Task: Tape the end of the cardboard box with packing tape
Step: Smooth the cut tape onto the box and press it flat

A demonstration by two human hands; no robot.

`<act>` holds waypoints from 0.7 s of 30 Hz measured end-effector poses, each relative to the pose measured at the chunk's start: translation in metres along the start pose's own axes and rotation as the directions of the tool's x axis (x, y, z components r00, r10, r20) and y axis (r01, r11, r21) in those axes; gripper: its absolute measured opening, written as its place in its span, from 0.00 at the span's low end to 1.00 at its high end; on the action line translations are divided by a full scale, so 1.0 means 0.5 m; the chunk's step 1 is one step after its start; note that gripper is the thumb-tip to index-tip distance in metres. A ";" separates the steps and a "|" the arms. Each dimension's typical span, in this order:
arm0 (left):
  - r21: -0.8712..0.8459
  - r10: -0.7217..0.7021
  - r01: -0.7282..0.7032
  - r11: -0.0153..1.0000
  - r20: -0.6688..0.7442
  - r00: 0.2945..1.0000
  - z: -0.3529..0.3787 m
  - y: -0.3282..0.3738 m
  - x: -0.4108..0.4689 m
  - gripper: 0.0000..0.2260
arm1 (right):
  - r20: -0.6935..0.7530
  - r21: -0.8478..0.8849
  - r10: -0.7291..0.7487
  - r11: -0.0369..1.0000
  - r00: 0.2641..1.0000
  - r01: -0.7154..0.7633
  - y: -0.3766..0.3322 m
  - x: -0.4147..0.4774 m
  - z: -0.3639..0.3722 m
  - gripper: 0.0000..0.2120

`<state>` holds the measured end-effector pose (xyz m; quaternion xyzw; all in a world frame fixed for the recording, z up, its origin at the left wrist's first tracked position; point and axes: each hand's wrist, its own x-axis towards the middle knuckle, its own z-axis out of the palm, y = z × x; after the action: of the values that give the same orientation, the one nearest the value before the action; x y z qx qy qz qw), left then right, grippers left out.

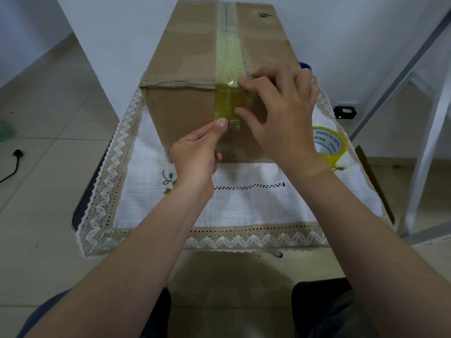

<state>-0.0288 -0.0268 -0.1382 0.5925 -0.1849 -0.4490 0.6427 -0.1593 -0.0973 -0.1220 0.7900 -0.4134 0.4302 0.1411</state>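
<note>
Cardboard box (195, 69) lying lengthwise on a white lace-trimmed tablecloth (244, 206), one short end turned toward the camera. Yellowish packing tape strip (229, 93) running along the box's top seam, folded over the near top edge and partway down the near end face. Left hand (195, 157) low against that end face, fingers curled in, thumb tip pressed flat on the lower end of the strip. Right hand (280, 111) spread over the box's near right corner, one fingertip on the strip at the top edge, another touching the strip's right side further down the face; neither hand pinching anything. Roll of packing tape (332, 145), yellow with a printed white core, standing on the cloth just right of the box, partly hidden behind the right wrist. Blue object (305, 65) peeking out past the box's right side, too little visible to identify. Black plug and cable (14, 162) on the tiled floor well to the left of the box.
</note>
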 end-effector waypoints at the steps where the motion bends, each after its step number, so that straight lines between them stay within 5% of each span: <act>1: 0.002 0.001 -0.001 1.000 -0.001 1.000 0.000 0.001 -0.001 0.06 | 0.006 0.002 -0.004 1.000 1.000 0.004 0.002 0.001 -0.001 0.17; 8: -0.010 0.031 -0.032 0.999 -0.043 0.999 0.000 -0.007 -0.006 0.03 | 0.013 0.050 -0.007 0.999 1.000 0.006 0.007 0.001 -0.003 0.17; 12: -0.048 0.005 -0.012 0.999 -0.130 0.992 0.000 -0.019 -0.007 0.11 | -0.037 0.119 0.019 0.993 0.999 -0.014 0.004 0.004 -0.006 0.12; 14: 0.029 0.150 -0.147 0.989 -0.158 0.976 0.000 -0.019 -0.006 0.14 | -0.048 0.144 0.042 0.989 0.998 -0.035 0.003 0.007 -0.005 0.10; 16: 0.123 0.432 -0.420 0.899 -0.102 0.896 -0.001 -0.002 -0.006 0.12 | -0.057 0.163 0.077 0.984 0.995 -0.067 -0.001 0.011 -0.003 0.08; 18: 0.272 0.692 -0.663 0.697 -0.014 0.722 -0.007 0.025 0.003 0.10 | -0.078 0.163 0.123 0.981 0.989 -0.109 -0.010 0.016 0.003 0.09; 21: 0.575 0.869 -0.746 0.336 0.115 0.480 -0.010 0.046 0.032 0.12 | -0.118 0.139 0.189 0.975 0.975 -0.172 -0.024 0.027 0.013 0.13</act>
<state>-0.0084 -0.0390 -0.1229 0.6219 -0.5063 0.0733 0.5929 -0.1425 -0.1007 -0.1136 0.7267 -0.4453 0.5174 0.0772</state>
